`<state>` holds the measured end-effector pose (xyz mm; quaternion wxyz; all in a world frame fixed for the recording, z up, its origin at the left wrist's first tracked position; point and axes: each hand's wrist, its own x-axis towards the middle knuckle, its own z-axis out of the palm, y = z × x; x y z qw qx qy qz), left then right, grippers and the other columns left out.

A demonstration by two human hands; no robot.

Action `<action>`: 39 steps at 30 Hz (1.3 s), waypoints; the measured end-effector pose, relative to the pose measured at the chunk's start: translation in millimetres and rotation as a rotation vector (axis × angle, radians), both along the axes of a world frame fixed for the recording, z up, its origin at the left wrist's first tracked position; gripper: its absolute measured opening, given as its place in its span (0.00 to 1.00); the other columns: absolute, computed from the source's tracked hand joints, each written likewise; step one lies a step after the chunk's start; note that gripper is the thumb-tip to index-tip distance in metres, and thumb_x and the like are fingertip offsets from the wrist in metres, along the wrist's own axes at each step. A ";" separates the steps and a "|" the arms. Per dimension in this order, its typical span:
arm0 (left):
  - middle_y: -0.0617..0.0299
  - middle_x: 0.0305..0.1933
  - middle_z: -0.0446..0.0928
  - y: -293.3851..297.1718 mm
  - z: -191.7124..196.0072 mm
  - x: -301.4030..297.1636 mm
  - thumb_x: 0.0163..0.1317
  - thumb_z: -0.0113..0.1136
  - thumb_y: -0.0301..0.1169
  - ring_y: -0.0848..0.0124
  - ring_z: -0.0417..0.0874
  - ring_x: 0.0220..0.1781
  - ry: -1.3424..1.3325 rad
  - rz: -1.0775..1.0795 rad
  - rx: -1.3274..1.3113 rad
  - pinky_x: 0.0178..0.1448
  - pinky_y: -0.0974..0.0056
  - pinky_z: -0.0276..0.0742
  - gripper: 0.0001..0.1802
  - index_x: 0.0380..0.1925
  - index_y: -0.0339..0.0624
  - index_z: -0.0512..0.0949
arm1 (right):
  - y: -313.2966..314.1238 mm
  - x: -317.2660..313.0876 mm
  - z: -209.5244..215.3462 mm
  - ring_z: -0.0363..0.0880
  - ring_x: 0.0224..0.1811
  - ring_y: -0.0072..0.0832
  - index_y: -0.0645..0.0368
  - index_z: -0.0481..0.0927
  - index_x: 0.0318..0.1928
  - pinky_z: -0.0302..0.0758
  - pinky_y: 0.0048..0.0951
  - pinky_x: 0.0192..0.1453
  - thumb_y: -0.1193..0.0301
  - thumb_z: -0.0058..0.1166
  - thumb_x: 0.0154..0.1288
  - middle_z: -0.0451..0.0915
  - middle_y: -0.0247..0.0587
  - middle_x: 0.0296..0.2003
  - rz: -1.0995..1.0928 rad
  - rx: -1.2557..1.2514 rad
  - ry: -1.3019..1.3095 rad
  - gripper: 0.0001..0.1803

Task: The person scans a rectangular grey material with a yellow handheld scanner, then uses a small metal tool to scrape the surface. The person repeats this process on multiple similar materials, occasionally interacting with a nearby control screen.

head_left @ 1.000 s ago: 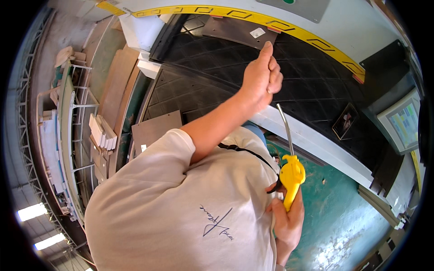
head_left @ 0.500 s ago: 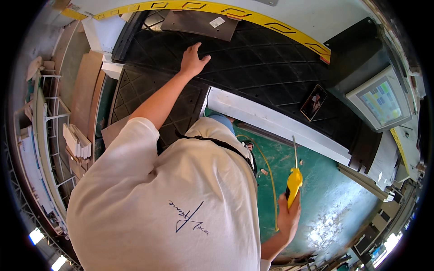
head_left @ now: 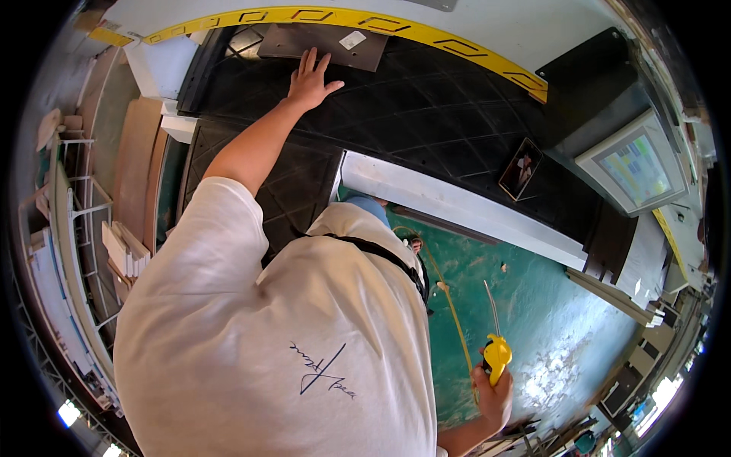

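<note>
My left hand (head_left: 308, 85) reaches out over the black machine bed, fingers spread. Its fingertips meet the near edge of a dark brown board (head_left: 367, 56) that carries a white label; whether they press on it I cannot tell. Low on the right, my right hand (head_left: 493, 392) grips a yellow air blow gun (head_left: 498, 355). The gun's thin metal nozzle points up and away from me. A yellow hose (head_left: 455, 314) trails from near that hand across the green floor.
A yellow slotted guard strip (head_left: 335, 17) spans the machine above the board. A phone-like rectangle (head_left: 522, 169) lies on the black bed (head_left: 426, 114). To the right juts a control screen (head_left: 638, 172). White-edged boards (head_left: 126, 247) and a rack stand at left.
My left hand has moved forward and left to the board's edge, its fingers spreading. My right hand, with the air blow gun, has dropped lower. The view has shifted slightly.
</note>
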<state>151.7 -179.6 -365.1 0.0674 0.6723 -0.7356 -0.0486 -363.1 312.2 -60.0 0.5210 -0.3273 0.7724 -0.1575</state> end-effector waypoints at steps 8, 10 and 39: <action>0.46 0.89 0.36 -6.0 15.2 -12.5 0.58 0.68 0.69 0.49 0.34 0.90 -0.058 -0.047 0.226 0.83 0.34 0.54 0.65 0.85 0.52 0.47 | 4.1 -12.5 -55.1 0.80 0.29 0.21 0.61 0.87 0.55 0.77 0.27 0.36 0.67 0.65 0.71 0.85 0.34 0.29 -0.092 0.181 -0.226 0.16; 0.44 0.89 0.36 -7.1 22.3 -13.8 0.56 0.69 0.71 0.47 0.35 0.90 -0.071 -0.067 0.233 0.83 0.36 0.53 0.68 0.85 0.49 0.46 | 20.9 -22.8 -77.6 0.82 0.27 0.23 0.61 0.89 0.49 0.79 0.29 0.35 0.62 0.68 0.68 0.87 0.35 0.30 0.048 0.214 -0.227 0.17; 0.43 0.89 0.26 -6.1 48.6 -23.4 0.41 0.84 0.61 0.45 0.28 0.90 -0.115 -0.087 0.462 0.84 0.36 0.53 0.82 0.86 0.51 0.35 | 42.3 -68.6 -56.5 0.77 0.29 0.28 0.65 0.86 0.39 0.74 0.39 0.36 0.65 0.66 0.69 0.81 0.43 0.26 -0.254 -0.006 0.675 0.13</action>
